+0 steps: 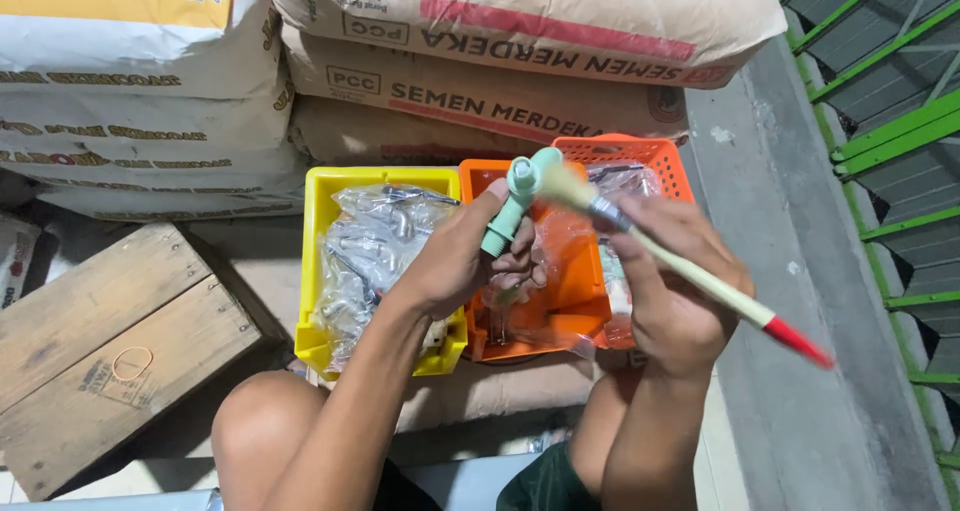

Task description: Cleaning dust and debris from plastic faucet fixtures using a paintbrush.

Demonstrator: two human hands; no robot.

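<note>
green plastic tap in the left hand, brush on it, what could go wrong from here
1. The left hand pinches the green plastic tap only by its lower stem; a firm brush stroke could tip or twist it loose.
2. It is held over the orange bin, so a dropped tap, or dust from the brush, would probably land among the bagged parts.

Stacked cement sacks point(500, 81) behind; wooden crate point(110, 341) left; grey concrete floor point(800, 371); green metal grating point(900, 151) right.

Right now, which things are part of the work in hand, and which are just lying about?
In hand: left hand holds a pale green tap; right hand holds a paintbrush, bristles against the tap.

Lying about: yellow bin, orange bin, stacked sacks, wooden crate.
</note>
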